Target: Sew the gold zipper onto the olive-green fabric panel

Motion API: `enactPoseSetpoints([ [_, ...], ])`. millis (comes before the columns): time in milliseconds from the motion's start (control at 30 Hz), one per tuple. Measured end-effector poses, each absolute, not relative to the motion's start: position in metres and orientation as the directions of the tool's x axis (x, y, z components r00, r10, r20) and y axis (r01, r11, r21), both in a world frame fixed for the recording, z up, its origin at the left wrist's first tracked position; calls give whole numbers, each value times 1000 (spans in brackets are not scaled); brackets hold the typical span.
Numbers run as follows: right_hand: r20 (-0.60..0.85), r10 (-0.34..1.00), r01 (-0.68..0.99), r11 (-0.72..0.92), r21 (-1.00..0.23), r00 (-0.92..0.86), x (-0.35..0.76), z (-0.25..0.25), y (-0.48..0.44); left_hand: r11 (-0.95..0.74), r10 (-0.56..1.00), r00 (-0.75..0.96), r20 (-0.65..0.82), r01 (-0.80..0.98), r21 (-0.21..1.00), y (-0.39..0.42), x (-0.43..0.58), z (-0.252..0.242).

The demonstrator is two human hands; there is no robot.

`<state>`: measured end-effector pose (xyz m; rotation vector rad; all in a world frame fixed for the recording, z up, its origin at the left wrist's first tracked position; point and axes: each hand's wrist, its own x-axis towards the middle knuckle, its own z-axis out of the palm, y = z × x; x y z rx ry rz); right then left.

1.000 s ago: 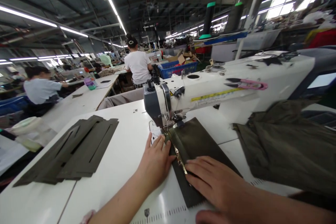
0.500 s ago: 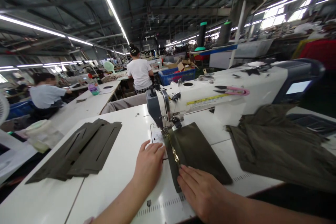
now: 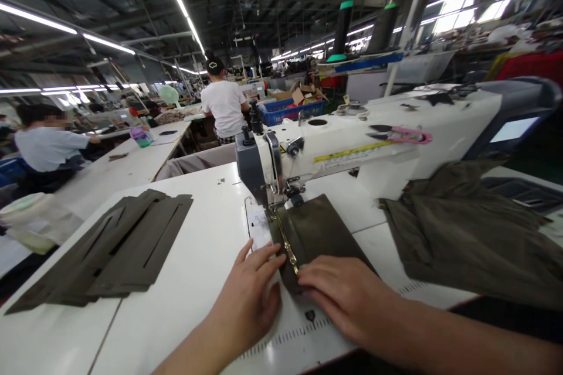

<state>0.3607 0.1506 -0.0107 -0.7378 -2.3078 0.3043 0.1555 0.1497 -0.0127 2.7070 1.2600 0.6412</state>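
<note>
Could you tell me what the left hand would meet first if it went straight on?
Probably the olive fabric panel past the left hand's fingertips, though depth is unclear.

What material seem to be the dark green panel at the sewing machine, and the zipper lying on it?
The olive panel looks like a matte cloth, perhaps a synthetic or canvas; it bends softly, but the fibre cannot be told. The zipper seems to be metal, brass or brass-coloured, from its yellow shine, though plating is possible.
</note>
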Motion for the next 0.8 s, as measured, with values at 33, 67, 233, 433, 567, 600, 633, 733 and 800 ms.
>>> enactPoseSetpoints([
  [33,467,648,421,754,-504,-601,361,-1,156,-648,757,560,337,710,275,149,157,-10],
  [67,398,699,432,695,-574,-595,361,8,160,-633,769,537,346,715,298,150,159,-7],
  [233,243,785,501,566,-655,-569,361,35,168,-622,767,516,383,746,240,160,168,-3],
  [433,442,682,478,727,-493,-582,360,-2,191,-707,639,605,474,705,52,155,168,-24],
  [567,467,628,580,771,-263,-623,350,-39,213,-671,654,592,471,741,2,158,166,-37],
  [600,464,622,589,773,-236,-631,348,-44,215,-663,641,585,497,748,-25,161,165,-41],
  [633,467,618,595,773,-219,-632,347,-46,216,-652,624,573,531,757,-51,164,164,-46],
  [733,491,612,606,771,-195,-620,346,-47,213,-664,549,559,621,743,-81,174,158,-61],
  [800,500,612,615,766,-185,-613,346,-45,211,-711,531,579,618,702,-47,181,154,-68],
])
